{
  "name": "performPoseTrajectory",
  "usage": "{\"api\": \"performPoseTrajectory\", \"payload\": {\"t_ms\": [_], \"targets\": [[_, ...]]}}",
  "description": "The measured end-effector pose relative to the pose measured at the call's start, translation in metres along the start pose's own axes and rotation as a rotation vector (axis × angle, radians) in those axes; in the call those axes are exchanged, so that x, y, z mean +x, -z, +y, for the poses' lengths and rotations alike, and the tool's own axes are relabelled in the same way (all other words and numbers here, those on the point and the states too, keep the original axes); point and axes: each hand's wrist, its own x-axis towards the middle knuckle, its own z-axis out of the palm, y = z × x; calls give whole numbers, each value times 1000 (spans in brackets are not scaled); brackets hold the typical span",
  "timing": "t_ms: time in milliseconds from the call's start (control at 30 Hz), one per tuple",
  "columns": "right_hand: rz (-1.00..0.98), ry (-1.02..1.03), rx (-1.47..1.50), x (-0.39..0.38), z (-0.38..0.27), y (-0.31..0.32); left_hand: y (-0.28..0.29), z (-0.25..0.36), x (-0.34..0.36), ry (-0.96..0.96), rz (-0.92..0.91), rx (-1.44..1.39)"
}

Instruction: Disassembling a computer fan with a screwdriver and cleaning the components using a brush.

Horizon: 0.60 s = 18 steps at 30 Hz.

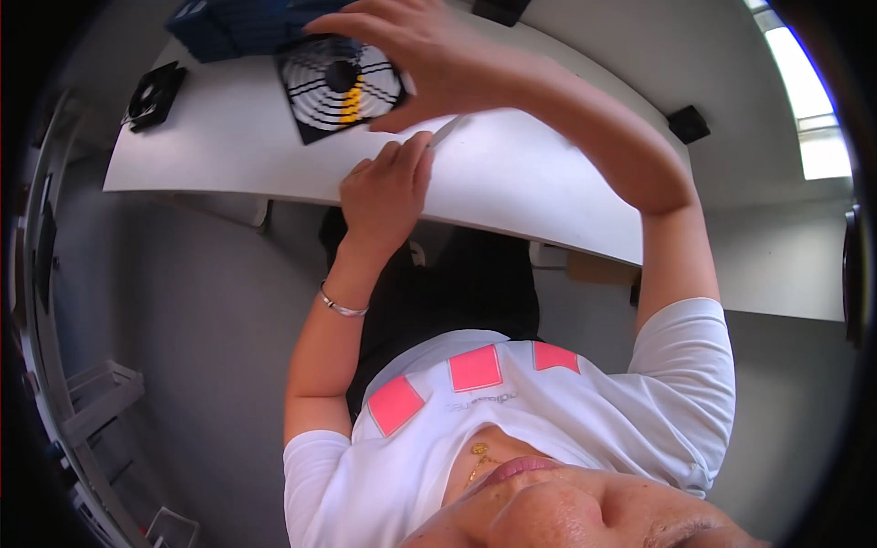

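Note:
My right hand (pixel 425 59) reaches across the table and grips a black square fan guard (pixel 315 110) with concentric rings. Its fingers lie along the far edge and the thumb along the near one. White and a patch of yellow show between the rings. Closer to the table's near edge, my left hand (pixel 384 187) is closed around a slim pale tool (pixel 446 133). Only the tool's tip sticks out past the fingers, so its kind is hidden. The two hands are close together but apart.
Blue bins (pixel 247 27) stand at the far left of the white table (pixel 539 183). A black square fan (pixel 155 95) with wires lies near the left end. Small black blocks (pixel 688 124) sit along the far edge. A white rack (pixel 100 402) stands at the left.

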Motion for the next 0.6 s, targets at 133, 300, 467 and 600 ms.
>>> {"api": "performPoseTrajectory", "payload": {"t_ms": [133, 300, 467, 600], "targets": [[73, -27, -39, -105, 1, 22, -4, 0, 3, -22, 57, 0], [-39, -200, 92, -195, 4, -2, 4, 12, 10, 65, 7, -46], [-4, -273, 160, -212, 8, -24, 6, 5, 7, 36, -12, 4], [135, -270, 267, -230, 22, -48, 8, 17, 13, 109, -82, -36]]}}
